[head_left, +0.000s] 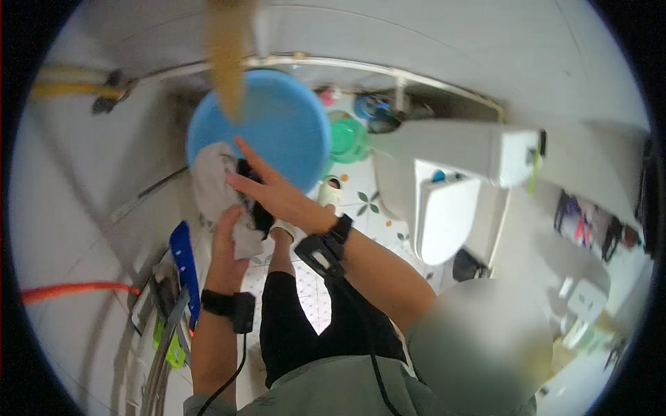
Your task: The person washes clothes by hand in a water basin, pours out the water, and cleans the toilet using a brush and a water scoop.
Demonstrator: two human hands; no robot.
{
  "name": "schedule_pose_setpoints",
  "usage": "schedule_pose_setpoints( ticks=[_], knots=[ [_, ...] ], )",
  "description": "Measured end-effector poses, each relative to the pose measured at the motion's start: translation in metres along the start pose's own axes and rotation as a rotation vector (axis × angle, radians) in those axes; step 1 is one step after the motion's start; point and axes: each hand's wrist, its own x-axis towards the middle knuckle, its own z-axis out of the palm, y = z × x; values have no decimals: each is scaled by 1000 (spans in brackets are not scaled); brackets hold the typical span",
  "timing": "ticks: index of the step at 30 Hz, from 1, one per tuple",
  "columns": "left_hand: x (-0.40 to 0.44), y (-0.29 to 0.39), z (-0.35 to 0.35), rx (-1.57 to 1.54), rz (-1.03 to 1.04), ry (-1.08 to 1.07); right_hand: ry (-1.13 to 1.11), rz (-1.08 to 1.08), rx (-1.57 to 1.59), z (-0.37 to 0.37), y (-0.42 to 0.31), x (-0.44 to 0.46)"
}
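A white cloth (pixel 214 182) with dark marks hangs beside and partly over the near left rim of a large blue basin (pixel 295 121). My left hand (pixel 227 239) grips the lower part of this cloth, its fingers partly hidden. Over the cloth's right side is my right hand (pixel 277 191), fingers stretched out and apart, with one fingertip at the fabric. Between the hands and the cloth shows a black patterned cloth (pixel 260 215); I cannot tell whether it is separate from the white one. Both wrists wear black straps with small devices and cables.
Right of the basin are green basins (pixel 347 139) and a white toilet (pixel 447 215). A blue dustpan-like piece (pixel 182 260) and several long handles lean at the left wall, near an orange hose (pixel 83 289). A blurred yellow strip (pixel 229 62) hangs over the basin.
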Motion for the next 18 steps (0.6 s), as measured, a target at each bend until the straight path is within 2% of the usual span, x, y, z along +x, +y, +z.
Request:
schedule_pose_setpoints(
  ticks=[4, 7, 8, 11, 14, 17, 18],
  knots=[
    [-19, 6, 34, 74, -92, 97, 20, 72, 237, -2, -16, -6],
    [-19, 9, 41, 101, -69, -115, 43, 101, 325, -2, -28, -17],
    [-26, 8, 48, 136, -53, -25, 61, 117, 361, 0, -30, -22],
    [-26, 0, 40, 119, -53, -120, 173, 125, 106, 1, -31, -25],
    [-29, -6, 51, 120, -77, -68, 282, 32, -127, 1, -22, -27],
    [-23, -24, 46, 105, -40, -50, 368, -36, -178, 1, -1, -26],
    [-22, -29, 47, 100, -51, -28, 322, 13, -122, -4, 1, -28]
  ],
)
